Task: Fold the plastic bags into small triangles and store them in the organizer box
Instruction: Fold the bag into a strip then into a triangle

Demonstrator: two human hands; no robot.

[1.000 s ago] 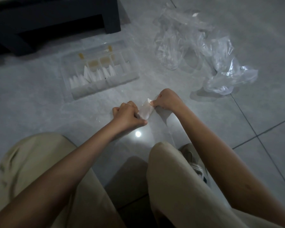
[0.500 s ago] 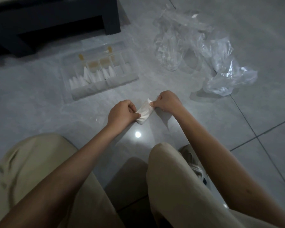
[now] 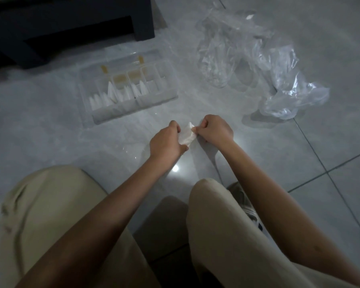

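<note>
**While Pinched Tight, the Fold Holds**

Because slick film would likely spring open, the left hand (image 3: 166, 140) and right hand (image 3: 214, 129) each pinch an end of the folded plastic bag (image 3: 186, 135), low over the floor (image 3: 50, 125), close to the organizer box (image 3: 133, 110) holding finished triangles (image 3: 112, 94).

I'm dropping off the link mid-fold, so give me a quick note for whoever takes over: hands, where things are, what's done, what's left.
Hands: the left hand grips one end of the half-folded bag; the right hand pinches the other end.
Things: the organizer box lies open on the floor, ahead and left of the hands. The loose bags are heaped ahead and right, apart from both hands.
Done: several folded triangles stand in the box's compartments.
Left: finish this fold, put it in the box, then fold the heap.
</note>
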